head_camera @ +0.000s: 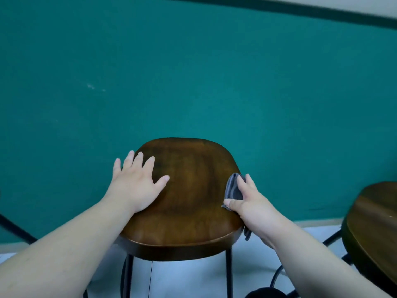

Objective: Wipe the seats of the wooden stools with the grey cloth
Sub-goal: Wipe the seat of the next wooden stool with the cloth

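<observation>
A: A teal wall (193, 72) fills the background, with a darker green band along its top and a pale floor (204, 274) below.

B: Where is the stool?

A: A wooden stool (189, 201) stands in front of the wall on thin black legs (229, 274), its dark brown seat facing up.

B: What are the hands doing?

A: The left hand (137, 186) lies flat on the left side of the seat, palm down, fingers straight and spread. The right hand (251, 203) is at the seat's right edge.

B: Is it holding anything?

A: Yes, it pinches the grey cloth (233, 188) between thumb and fingers. The bunched cloth touches the seat there, and a corner hangs under the hand beside the rim.

B: Is there anything else?

A: A second stool (373, 222), of the same dark wood, is at the right edge, apart from the first and partly cut off.
</observation>
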`<state>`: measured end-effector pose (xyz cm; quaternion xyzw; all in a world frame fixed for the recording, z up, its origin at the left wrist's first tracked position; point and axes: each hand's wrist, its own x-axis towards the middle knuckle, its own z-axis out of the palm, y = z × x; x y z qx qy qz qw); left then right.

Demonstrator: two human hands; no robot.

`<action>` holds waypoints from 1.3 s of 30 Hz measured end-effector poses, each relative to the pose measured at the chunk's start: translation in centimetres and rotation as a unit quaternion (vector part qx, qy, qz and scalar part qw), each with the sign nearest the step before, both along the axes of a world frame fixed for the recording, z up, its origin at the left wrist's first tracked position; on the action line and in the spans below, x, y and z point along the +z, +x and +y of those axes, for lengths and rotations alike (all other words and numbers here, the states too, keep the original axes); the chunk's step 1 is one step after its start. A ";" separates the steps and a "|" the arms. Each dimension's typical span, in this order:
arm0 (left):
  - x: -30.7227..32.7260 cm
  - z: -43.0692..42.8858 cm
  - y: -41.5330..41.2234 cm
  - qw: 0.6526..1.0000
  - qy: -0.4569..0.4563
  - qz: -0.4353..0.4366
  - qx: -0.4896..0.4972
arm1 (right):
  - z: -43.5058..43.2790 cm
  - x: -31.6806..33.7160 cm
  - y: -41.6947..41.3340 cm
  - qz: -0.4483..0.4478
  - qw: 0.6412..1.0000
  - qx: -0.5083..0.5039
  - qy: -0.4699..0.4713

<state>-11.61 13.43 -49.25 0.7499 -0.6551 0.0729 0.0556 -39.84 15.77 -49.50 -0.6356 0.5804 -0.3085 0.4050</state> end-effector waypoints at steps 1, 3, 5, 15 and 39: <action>0.0 0.0 0.0 1.000 0.000 -0.002 0.000 | 0.8 -0.3 0.2 -0.006 1.000 -0.002 -0.007; 0.0 0.0 -0.1 1.000 -0.002 -0.003 0.002 | 2.1 -0.9 0.7 0.001 1.000 -0.002 -0.025; 0.0 0.1 -0.1 1.000 -0.004 -0.003 0.003 | 3.1 -1.3 1.2 0.024 0.999 -0.002 -0.041; -0.3 -0.1 0.0 1.000 -0.011 0.008 0.000 | 2.5 -0.7 0.8 0.122 0.992 0.019 -0.040; -0.2 -3.5 3.4 0.994 -0.099 0.047 0.016 | -14.5 1.4 1.9 0.331 0.940 0.076 -0.026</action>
